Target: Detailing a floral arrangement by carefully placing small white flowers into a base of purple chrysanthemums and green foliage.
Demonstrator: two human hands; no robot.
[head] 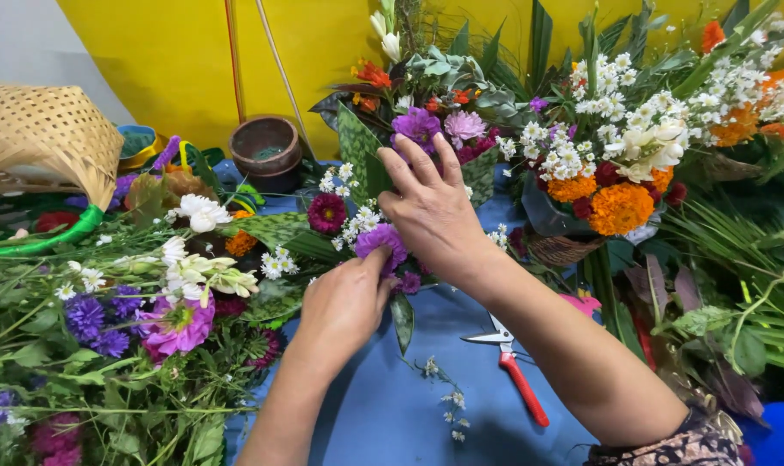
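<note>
Round purple aster-like bloom [380, 239]: located at the lower front of a mixed flower arrangement [409, 129], just above the blue-covered desk [383, 414]. Left hand [344, 302]: fingers closed in a pinch on this bloom from below. Right hand [431, 207]: fingers spread and laid over the arrangement's foliage just above the bloom; whether it grips any stem cannot be told. Red-handled metal shears [517, 371]: lying flat on the desk, right of the left forearm, partly under the right forearm. Orange marigold and white flower bouquet in a woven basket [612, 185]: near the right hand. Loose cut flowers and greenery [133, 319]: heaped at left. Woven bamboo basket [47, 138]: far left. Brown clay pot [267, 151]: against the yellow wall.
</note>
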